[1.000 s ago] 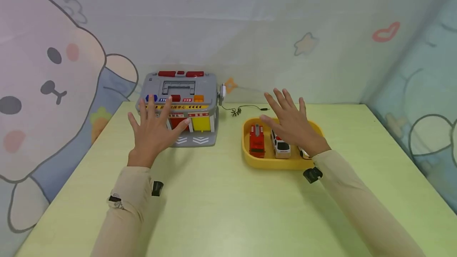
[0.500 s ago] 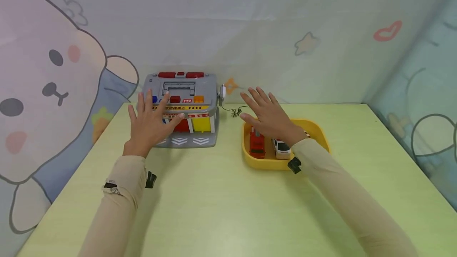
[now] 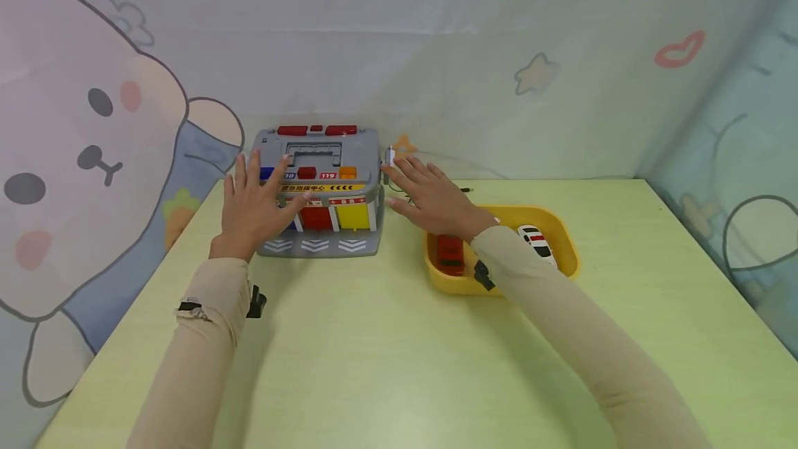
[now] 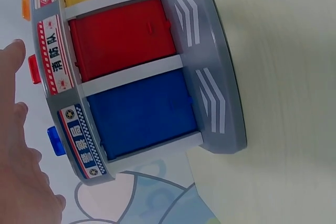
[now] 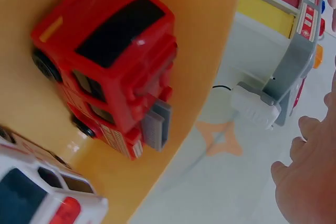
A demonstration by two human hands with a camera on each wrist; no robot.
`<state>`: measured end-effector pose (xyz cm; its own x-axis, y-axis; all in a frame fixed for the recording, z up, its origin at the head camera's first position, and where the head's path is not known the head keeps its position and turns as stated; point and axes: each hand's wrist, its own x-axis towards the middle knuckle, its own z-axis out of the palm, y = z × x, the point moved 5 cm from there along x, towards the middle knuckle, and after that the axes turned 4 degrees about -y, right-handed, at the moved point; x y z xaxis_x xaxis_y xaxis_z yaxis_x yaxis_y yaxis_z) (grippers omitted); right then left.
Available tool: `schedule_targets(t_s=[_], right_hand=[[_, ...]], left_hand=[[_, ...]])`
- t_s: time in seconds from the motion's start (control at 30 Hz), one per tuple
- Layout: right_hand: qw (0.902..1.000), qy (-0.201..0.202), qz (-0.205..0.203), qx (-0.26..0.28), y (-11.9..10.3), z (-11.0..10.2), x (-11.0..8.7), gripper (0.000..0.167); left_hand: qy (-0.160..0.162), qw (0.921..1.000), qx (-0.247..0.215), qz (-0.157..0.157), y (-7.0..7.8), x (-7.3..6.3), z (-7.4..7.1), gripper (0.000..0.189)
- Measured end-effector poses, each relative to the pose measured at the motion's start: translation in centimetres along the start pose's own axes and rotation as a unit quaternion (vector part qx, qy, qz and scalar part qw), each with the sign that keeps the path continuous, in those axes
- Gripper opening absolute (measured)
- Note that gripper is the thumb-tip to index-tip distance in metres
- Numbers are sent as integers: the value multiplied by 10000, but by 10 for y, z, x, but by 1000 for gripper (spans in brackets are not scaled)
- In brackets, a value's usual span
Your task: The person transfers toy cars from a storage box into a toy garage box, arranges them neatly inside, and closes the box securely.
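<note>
Right hand (image 3: pixel 438 204) leftward; nearer toy garage (image 3: pixel 327 188)

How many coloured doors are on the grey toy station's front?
3: a blue rectangular plastic door at left, a red one in the middle, a yellow one at right.

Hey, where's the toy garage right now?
In the head view, the garage stands left of centre at the back of the table, left of the tray, with the left hand in front of its left side.
</note>
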<state>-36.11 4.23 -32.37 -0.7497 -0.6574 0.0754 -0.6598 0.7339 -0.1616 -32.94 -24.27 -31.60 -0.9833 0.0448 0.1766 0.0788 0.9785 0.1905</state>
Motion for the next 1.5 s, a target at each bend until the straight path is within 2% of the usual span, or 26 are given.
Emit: schedule_targets(t_s=[0.3, 0.53, 0.67, 1.03, 1.33, 1.5], right_hand=[[9990, -377, 58, -235, -6, 2, 14, 69], [9976, -289, 126, -613, -5, -1, 25, 69], [9966, -393, 173, -696, -7, 1, 31, 68], [9966, -459, 63, -688, -22, 13, 42, 72], [9970, -447, 104, -616, -22, 12, 41, 74], [9975, -478, 199, -487, -22, 14, 42, 80]], left_hand=[[22, 9998, 106, 191, -4, 6, -3, 81], [-130, 9996, 136, 200, -6, 11, -1, 80], [-228, 9992, 289, 156, -9, 13, 1, 77], [-353, 9991, 206, 119, -13, 12, 13, 75], [-296, 9993, 100, 227, -11, 15, 14, 80], [-310, 9993, -71, 219, -11, 15, 15, 79]])
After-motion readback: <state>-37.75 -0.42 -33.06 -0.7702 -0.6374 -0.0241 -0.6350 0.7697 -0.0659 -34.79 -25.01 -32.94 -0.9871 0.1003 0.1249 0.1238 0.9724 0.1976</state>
